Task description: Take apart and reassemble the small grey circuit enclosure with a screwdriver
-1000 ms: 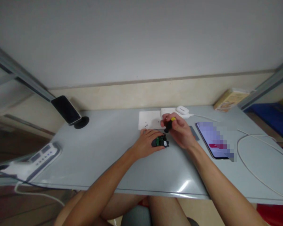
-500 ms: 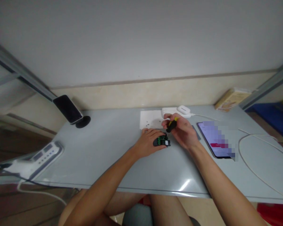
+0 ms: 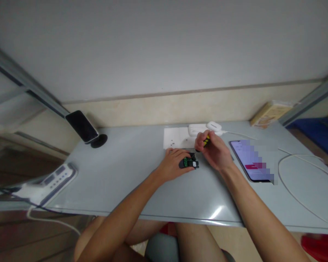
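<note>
My left hand [image 3: 171,164] is closed around the sides of an opened black computer mouse [image 3: 191,163], holding it on the table. Its green circuit board shows between my thumb and fingers. To the right, my right hand [image 3: 215,151] grips a yellow and black screwdriver [image 3: 206,141] near the mouse's front end. The tool's tip is too small to make out, so I cannot tell if it touches the mouse. Behind my hands, several tiny dark screws [image 3: 172,143] lie on a white sheet of paper [image 3: 177,133].
A white charger [image 3: 196,130] with a small white case [image 3: 214,126] on it stands behind my right hand. Rightward lie a large phone [image 3: 250,160], a looped white cable [image 3: 279,174] and a box [image 3: 270,114]. At left are a phone on a stand [image 3: 82,126] and a power strip [image 3: 53,182].
My right hand has shifted slightly right and its fingers have curled closer around the screwdriver, whose handle is now more upright. The left hand still holds the mouse. The view has shifted slightly.
</note>
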A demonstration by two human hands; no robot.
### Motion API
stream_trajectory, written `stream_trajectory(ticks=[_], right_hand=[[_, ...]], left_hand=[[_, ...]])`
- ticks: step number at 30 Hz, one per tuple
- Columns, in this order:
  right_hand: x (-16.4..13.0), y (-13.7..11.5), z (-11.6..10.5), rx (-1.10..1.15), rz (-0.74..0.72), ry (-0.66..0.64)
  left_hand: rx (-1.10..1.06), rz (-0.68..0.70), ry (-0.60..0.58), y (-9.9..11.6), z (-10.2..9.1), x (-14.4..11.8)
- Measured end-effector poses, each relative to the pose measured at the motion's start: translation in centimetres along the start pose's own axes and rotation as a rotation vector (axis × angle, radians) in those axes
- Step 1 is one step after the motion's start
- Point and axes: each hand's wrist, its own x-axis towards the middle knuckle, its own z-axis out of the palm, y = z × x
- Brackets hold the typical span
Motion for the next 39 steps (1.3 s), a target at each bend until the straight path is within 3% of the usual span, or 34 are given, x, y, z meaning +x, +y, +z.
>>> stream_trajectory(ticks=[7, 21, 39], right_hand=[[-0.29, 0.09, -0.27, -0.069, -0.001, -0.076], [0.17, 0.11, -0.11, 0.041, 0.001, 0.056], [-0.22, -0.03, -0.55, 0.016, 0.060, -0.078]], left_hand=[[-0.014, 0.014, 0.018, -0.12, 0.18, -0.07], [-0.024, 0.029, 0.018, -0.44, 0.30, -0.12], [-0.036, 0.041, 0.029, -0.42, 0.29, -0.09]])
